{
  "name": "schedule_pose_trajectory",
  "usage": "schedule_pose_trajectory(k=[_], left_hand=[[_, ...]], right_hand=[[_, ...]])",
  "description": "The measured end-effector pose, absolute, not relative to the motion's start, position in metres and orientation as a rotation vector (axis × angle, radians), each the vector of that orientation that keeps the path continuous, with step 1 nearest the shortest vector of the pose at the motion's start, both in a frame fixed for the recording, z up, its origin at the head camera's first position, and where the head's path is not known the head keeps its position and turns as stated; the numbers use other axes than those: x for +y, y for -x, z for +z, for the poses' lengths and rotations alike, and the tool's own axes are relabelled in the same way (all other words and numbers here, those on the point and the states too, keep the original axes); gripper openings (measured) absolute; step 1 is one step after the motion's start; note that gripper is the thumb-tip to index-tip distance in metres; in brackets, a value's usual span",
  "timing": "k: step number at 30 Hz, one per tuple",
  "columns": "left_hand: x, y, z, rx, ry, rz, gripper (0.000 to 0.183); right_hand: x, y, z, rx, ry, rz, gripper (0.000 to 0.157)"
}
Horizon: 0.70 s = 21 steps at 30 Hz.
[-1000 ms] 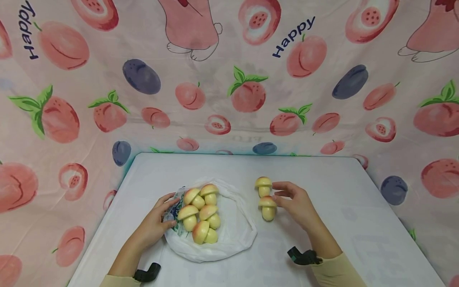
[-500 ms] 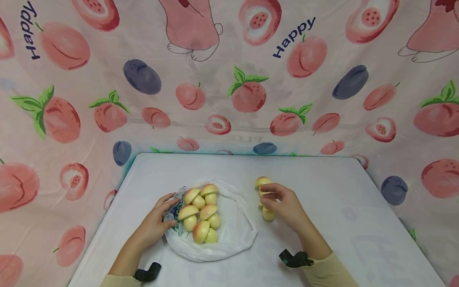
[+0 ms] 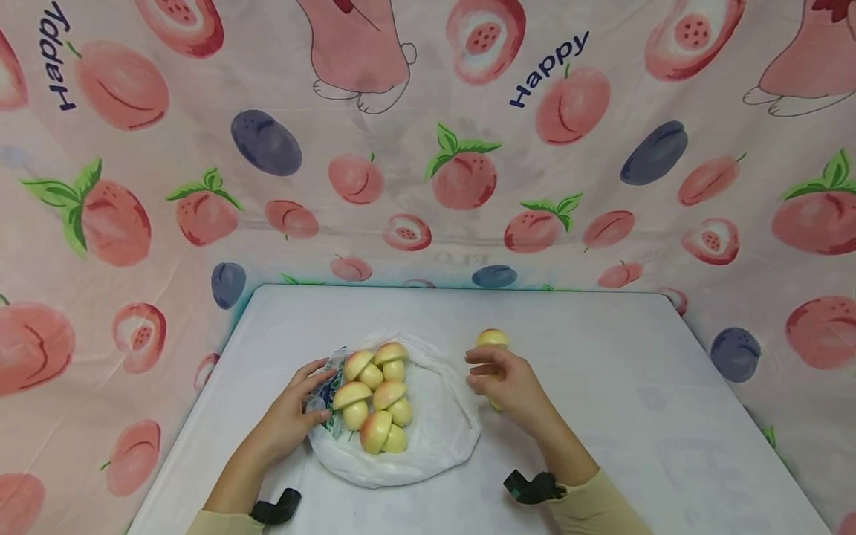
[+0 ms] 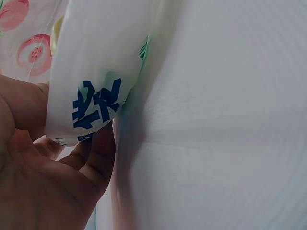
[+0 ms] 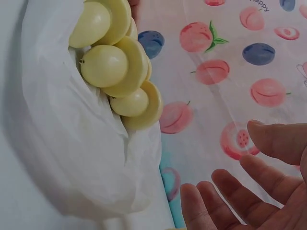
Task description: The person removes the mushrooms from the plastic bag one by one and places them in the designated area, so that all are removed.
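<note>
A white plastic bag (image 3: pixel 428 464) lies with its mouth up and holds several yellow toy mushrooms (image 3: pixel 376 429) with reddish tinges on their caps. My left hand (image 3: pixel 289 416) grips the bag's left side; in the left wrist view, the thumb and fingers pinch the printed plastic (image 4: pixel 98 103). To the right of the bag hovers my right hand (image 3: pixel 515 390), its fingers loosely bent with nothing in them, as the right wrist view confirms. Behind it a mushroom cap (image 3: pixel 492 338) shows on the table, and a second mushroom (image 3: pixel 495 406) is almost wholly hidden by the hand.
A white table (image 3: pixel 602 334) carries everything. Fruit-printed cloth (image 3: pixel 414 186) hangs behind it and around its sides. A black wrist camera (image 3: pixel 276 507) sits by the left sleeve, and another black camera (image 3: pixel 531 487) by the right.
My right hand has moved left from beside the two loose mushrooms, passing in front of them toward the bag's right rim. The left hand and the bag have stayed in place.
</note>
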<state>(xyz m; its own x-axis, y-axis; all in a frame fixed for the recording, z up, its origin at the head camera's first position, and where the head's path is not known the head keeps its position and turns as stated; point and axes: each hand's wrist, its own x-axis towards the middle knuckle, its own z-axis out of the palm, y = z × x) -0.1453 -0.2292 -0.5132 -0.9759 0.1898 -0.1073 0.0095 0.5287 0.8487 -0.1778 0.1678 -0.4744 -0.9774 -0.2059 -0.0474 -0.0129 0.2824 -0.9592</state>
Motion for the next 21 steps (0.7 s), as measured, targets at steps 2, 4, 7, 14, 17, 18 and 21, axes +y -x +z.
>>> schedule_pose_trajectory(k=[2,4,7,14,17,18,21], left_hand=[[-0.229,0.145,-0.513,2.580,-0.170,1.430,0.070],[-0.229,0.145,-0.514,2.585,-0.173,1.429,0.070],[-0.229,0.146,-0.514,2.591,-0.179,1.433,0.070],[-0.230,0.146,-0.515,2.589,-0.184,1.434,0.070],[-0.230,0.146,-0.514,2.584,-0.180,1.439,0.070],[-0.230,0.146,-0.514,2.582,-0.179,1.442,0.070],[-0.229,0.146,-0.514,2.579,-0.178,1.444,0.070]], right_hand=[[0.164,0.177,-0.475,2.375,0.193,-1.773,0.043],[0.161,0.176,-0.475,2.366,0.186,-1.764,0.042],[0.155,0.175,-0.477,2.350,0.189,-1.753,0.041],[0.142,0.175,-0.480,2.360,0.204,-1.721,0.041],[0.136,0.175,-0.482,2.353,0.208,-1.723,0.041],[0.134,0.176,-0.483,2.349,0.210,-1.722,0.041],[0.128,0.177,-0.486,2.335,0.220,-1.727,0.042]])
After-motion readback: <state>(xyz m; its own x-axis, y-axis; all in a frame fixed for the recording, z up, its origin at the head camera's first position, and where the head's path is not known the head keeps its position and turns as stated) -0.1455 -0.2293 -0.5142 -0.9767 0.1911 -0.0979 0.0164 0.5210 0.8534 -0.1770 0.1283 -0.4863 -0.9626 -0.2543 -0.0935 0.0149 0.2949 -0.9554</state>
